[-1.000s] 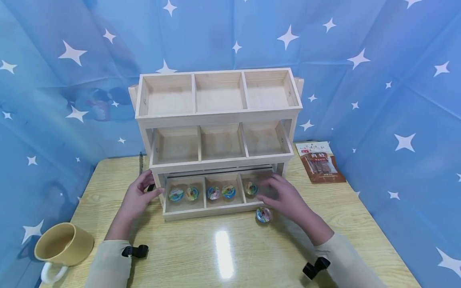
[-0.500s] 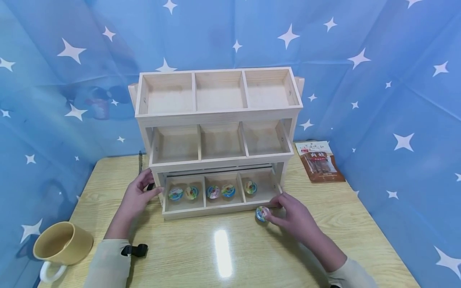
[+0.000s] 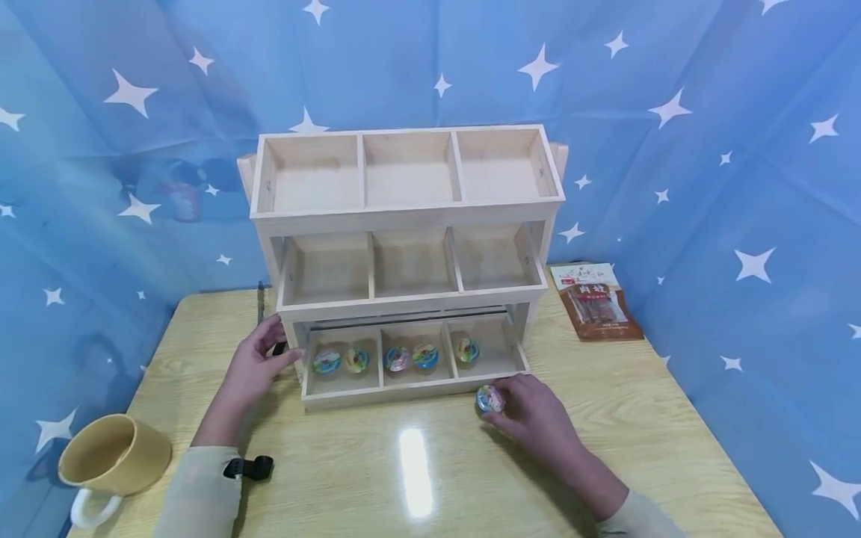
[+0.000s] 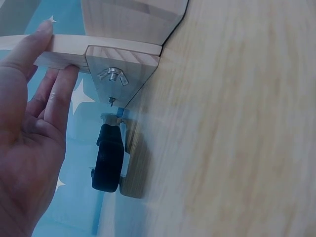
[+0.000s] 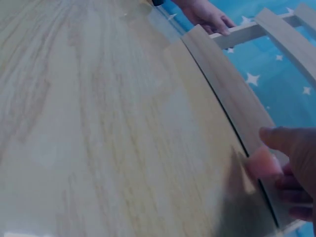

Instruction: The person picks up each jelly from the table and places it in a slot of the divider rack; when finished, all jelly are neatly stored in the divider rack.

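Note:
A pale wooden three-tier rack (image 3: 406, 217) stands on the table, each tier split into three compartments. My left hand (image 3: 255, 362) holds the rack's left upright, thumb on one side and fingers on the other, as the left wrist view shows. On the table before the bottom tier's right end is a small jelly cup (image 3: 489, 399) with a colourful lid. The thumb and fingers of my right hand (image 3: 538, 415) pinch it from the right; its pinkish side (image 5: 263, 164) shows in the right wrist view. Similar jelly cups (image 3: 425, 356) lie in the bottom tier, with just one in the right compartment.
A yellow mug (image 3: 117, 456) with a white handle stands at the table's left front. A brown snack packet (image 3: 599, 302) lies right of the rack. A blue star-patterned curtain (image 3: 706, 187) surrounds the back and sides. Behind the left upright is a black-handled clamp (image 4: 109, 158).
My right hand has moved from over the bottom tier's right compartment down to the jelly cup on the table and taken hold of it. My left hand has stayed on the upright.

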### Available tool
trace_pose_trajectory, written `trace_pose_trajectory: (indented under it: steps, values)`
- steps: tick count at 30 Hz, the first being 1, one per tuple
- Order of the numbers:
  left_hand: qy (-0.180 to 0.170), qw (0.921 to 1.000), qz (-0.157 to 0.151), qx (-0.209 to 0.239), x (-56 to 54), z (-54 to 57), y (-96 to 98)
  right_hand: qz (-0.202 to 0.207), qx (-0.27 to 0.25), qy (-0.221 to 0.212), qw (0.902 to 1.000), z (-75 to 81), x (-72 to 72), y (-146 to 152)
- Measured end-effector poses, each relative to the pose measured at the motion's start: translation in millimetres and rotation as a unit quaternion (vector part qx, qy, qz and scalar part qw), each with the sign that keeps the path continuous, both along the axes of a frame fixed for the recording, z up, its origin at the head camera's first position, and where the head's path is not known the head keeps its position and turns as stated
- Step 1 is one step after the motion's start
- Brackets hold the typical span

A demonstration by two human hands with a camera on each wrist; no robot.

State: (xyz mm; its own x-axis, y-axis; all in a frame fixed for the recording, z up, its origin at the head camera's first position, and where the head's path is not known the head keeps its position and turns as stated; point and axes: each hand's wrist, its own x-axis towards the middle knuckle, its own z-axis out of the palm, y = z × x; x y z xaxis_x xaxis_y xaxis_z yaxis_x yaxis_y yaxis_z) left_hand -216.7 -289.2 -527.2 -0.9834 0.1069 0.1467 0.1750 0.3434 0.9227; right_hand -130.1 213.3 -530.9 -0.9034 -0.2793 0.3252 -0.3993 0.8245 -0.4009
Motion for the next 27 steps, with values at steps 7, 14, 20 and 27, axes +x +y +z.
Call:
trace_pose_trajectory:
  steps: [7,14,20,27]
  values:
    - [0.001,1.0,-0.005,0.006,1.2,0.5,-0.5,-0.001,-0.01,0.032,0.9994,-6.9,-0.1,-6]
    - [0.002,0.9999,-0.004,0.01,-1.4,-0.1,2.4,0.0,-0.005,-0.006,1.0,-4.2,0.1,-5]
    - [0.006,1.0,-0.005,0.001,-1.7,0.4,2.7,0.013,-0.007,-0.01,0.9998,3.0,0.9,0]
    - [0.009,0.9999,-0.005,0.007,-2.0,-1.6,2.2,0.049,-0.039,0.044,0.997,22.3,-9.9,9]
